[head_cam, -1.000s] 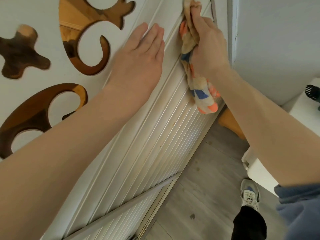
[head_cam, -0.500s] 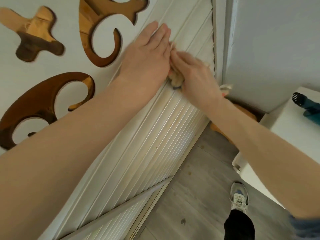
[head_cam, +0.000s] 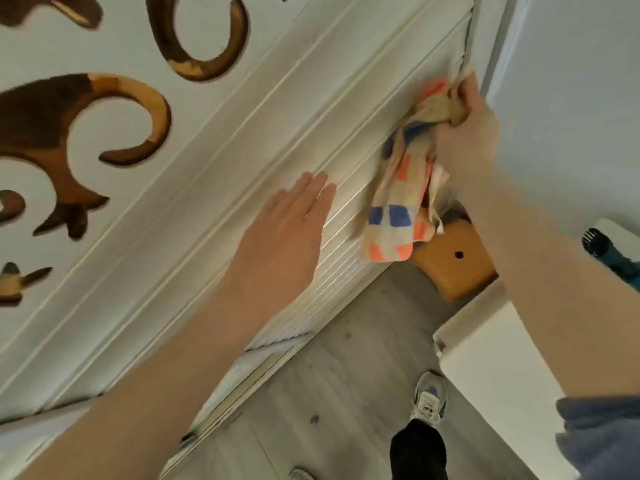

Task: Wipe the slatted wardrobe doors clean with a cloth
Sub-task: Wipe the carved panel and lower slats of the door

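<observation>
Soft woven cloth (head_cam: 398, 209); smooth white-painted slatted door (head_cam: 332, 271); matt grey wood-grain floor (head_cam: 346, 375)

Slatted wardrobe door (head_cam: 341, 268): white, with narrow parallel slats set in a white moulded frame. Cloth (head_cam: 401, 188): cream with orange and blue squares, crumpled. Its upper end is bunched in the right hand (head_cam: 467, 133) and pressed at the door's upper corner beside the frame edge. The rest hangs loose over the slats. The left hand (head_cam: 280, 237) lies flat on the slats, apart from the cloth.
</observation>
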